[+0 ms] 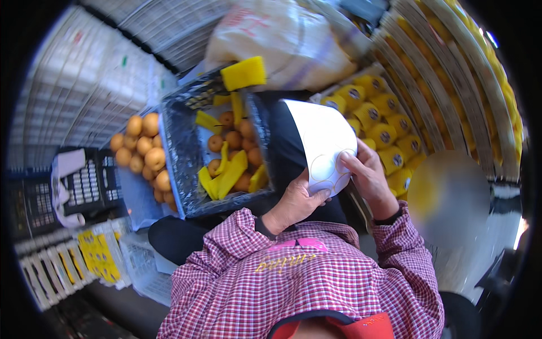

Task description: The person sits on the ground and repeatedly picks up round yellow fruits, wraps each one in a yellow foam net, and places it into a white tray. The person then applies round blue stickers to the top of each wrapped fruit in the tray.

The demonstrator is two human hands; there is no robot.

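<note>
A white sheet with round sticker outlines [323, 129] is held in front of my chest, over my dark-trousered leg. My left hand [296, 204] pinches its lower left edge, thumb on top. On the right edge, my right hand [370, 176] is closed with its thumb pressed on one of the circles; its other fingers are partly behind the sheet. To the left, a crate lined with dark plastic [197, 206] holds round brown-orange fruit [232, 139] and strips of yellow foam netting [232, 176]. Another yellow net sleeve [244, 73] lies over the crate's far rim.
Bare fruit [144, 146] is heaped left of the crate. A tray of fruit in yellow sleeves with round labels [379, 116] lies to the right, beside stacked trays [451, 73]. White sacks [276, 39] stand at the back, and white crates [96, 73] are stacked far left.
</note>
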